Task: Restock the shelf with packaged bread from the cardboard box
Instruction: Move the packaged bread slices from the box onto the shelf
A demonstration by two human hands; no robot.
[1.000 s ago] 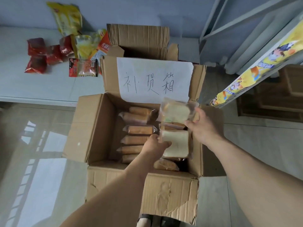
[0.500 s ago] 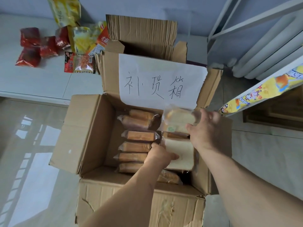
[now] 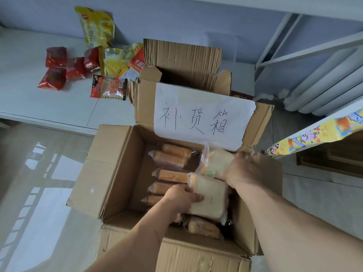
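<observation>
Reaching into the open cardboard box (image 3: 110,169), both hands are closed around packaged bread. The left hand (image 3: 181,197) grips a wrapped white loaf (image 3: 208,199) by its left edge, thumb on top, holding it above the packs at the box's near right corner. The right hand (image 3: 243,169) clasps a second wrapped loaf (image 3: 214,161) against the box's right wall, fingers curled over the pack's right side; it sits just beyond the first loaf, touching or nearly touching it. Along the box's left half, about 5 more bread packs (image 3: 170,158) stand on edge in a row running from the far wall to the near wall, and another pack (image 3: 202,226) lies by the near wall under the left hand's loaf. A white paper sign (image 3: 202,118) with handwritten characters covers the far flap. Beyond the box's far left corner, red and yellow snack bags (image 3: 78,65) lie scattered on a pale platform (image 3: 39,103). A yellow printed shelf edge (image 3: 314,134) runs past the right flap.
</observation>
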